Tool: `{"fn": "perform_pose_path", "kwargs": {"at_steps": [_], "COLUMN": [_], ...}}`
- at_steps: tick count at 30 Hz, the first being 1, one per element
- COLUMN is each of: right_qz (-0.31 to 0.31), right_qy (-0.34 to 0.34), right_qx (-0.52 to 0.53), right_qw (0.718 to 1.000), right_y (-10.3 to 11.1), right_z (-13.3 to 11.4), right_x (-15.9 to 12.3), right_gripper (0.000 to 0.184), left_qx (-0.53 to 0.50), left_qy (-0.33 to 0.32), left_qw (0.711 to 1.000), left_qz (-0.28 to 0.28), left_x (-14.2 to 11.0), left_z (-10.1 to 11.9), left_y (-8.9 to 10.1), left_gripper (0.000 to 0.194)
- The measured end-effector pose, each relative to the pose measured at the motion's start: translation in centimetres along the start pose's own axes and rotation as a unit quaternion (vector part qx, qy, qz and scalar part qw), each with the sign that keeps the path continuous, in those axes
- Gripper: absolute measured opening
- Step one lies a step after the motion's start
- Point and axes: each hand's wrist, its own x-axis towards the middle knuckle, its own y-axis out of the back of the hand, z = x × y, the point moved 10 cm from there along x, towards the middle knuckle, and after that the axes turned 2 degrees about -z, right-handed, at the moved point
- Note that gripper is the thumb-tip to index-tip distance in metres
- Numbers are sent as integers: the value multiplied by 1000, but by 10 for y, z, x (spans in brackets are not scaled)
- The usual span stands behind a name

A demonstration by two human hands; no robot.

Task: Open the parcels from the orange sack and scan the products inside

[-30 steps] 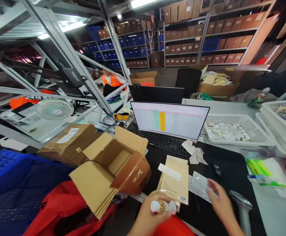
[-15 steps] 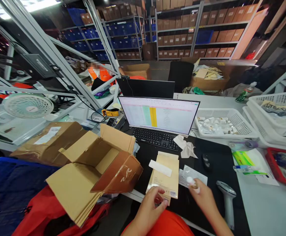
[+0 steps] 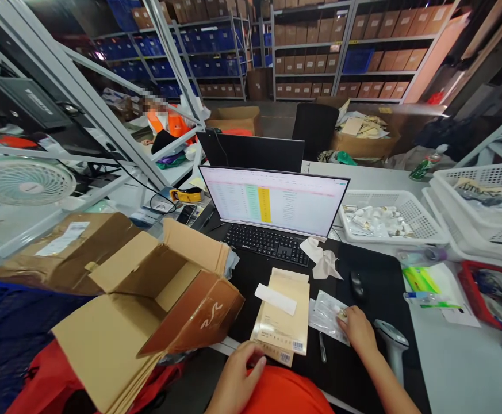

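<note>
Right hand (image 3: 356, 329): grip's closed, a little white-and-gold part (image 3: 341, 314) is pinched, mostly hidden by fingers
Part spot: held at the clear plastic bag (image 3: 325, 313), touching or not can't be told
Left hand (image 3: 242, 369): grip's loosely open, curled beside the kraft envelopes (image 3: 287, 322)

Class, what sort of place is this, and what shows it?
Probably a warehouse workstation: racks of brown boxes stand beyond a desk with a computer screen and a handheld scanner.
</note>
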Motion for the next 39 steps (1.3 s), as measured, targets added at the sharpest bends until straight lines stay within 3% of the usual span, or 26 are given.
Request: {"fn": "perform_pose_path", "kwargs": {"at_steps": [2,8,11,15,20,25,29,32,36,39], "right_qz": [4,71,128,187,188,180,133,119,125,129], "right_qy": [12,48,24,-35,-51,-62,-28,-9,-16,-16], "right_qx": [-10,-10,-15,-1,20,37,14,8,-7,-27], "right_qw": [1000,996,991,982,981,981,991,993,992,991], "right_y": [-1,13,28,42,32,17,9,7,10,15], "right_z": [6,-4,-1,24,58,86,89,89,89,81], "right_x": [11,72,99,98,79,73,86,100,114,115], "right_gripper": [17,38,46,58,71,84,98,87,73,67], "left_qx": [-2,10,17,-2,-23,8,22,25,49,104], "left_qy": [0,19,27,32,38,-44,-131,-157,-182,-124], "left_qw": [1000,1000,999,997,992,977,970,967,962,959], "left_qz": [1,6,14,75,121,210,204,199,200,233], "left_x": [3,6,4,1,22,63,96,122,168,205], "left_z": [-1,-15,-26,-39,-47,-11,39,65,81,70], "left_y": [1,2,4,17,27,41,29,22,32,56], "left_gripper": [22,26,30,43,51,39,26,21,14,13]}}
